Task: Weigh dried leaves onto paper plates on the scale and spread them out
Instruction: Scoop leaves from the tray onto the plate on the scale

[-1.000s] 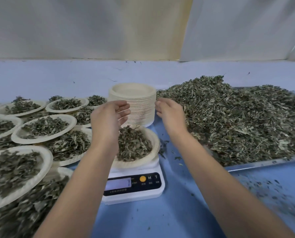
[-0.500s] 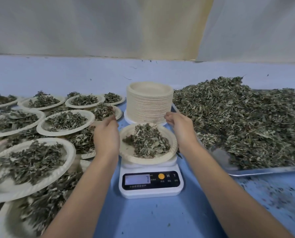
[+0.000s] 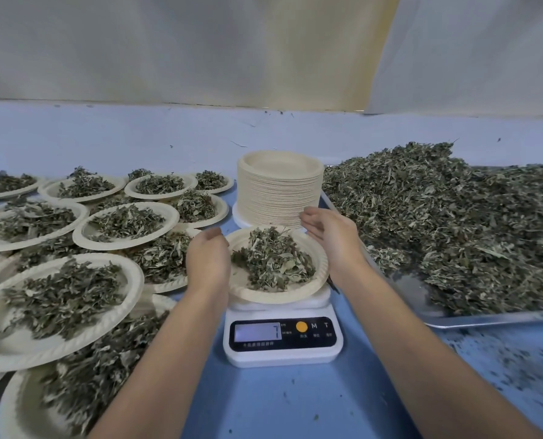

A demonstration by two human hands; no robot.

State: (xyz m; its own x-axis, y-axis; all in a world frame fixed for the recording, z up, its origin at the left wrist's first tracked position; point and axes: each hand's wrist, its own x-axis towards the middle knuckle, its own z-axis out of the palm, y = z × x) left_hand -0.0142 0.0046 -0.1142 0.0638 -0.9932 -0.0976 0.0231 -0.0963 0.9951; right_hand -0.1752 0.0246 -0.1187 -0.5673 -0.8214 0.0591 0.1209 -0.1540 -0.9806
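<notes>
The left hand point(image 3: 208, 261) lies against the left rim of the round beige paper plate point(image 3: 276, 296). Its back faces the camera and its fingers curl loosely inward, so whether they grip the rim is hidden. The right hand point(image 3: 330, 237) is at the plate's far right rim with its palm turned toward the plate. Its fingers are close together and nearly straight, holding nothing. Whether they touch the rim is unclear.

The plate sits on the small white digital kitchen scale point(image 3: 283, 353). The scale has a black front panel and an orange button, and stands near the middle of the blue table point(image 3: 264, 407). A loose mound of dried grey-green leaves point(image 3: 273, 258) is heaped at the plate's centre, leaving bare paper around it.

Just behind the scale, toward the table's far edge, stands a tall stack of empty beige paper plates point(image 3: 279, 188). Toward the right edge, a shiny flat metal tray point(image 3: 485, 319) carries a large heap of dried leaves point(image 3: 438, 223). Toward the left edge, many filled paper plates point(image 3: 58, 299) overlap in layers, each holding spread leaves. Leaf crumbs speckle the table near its right front corner.
</notes>
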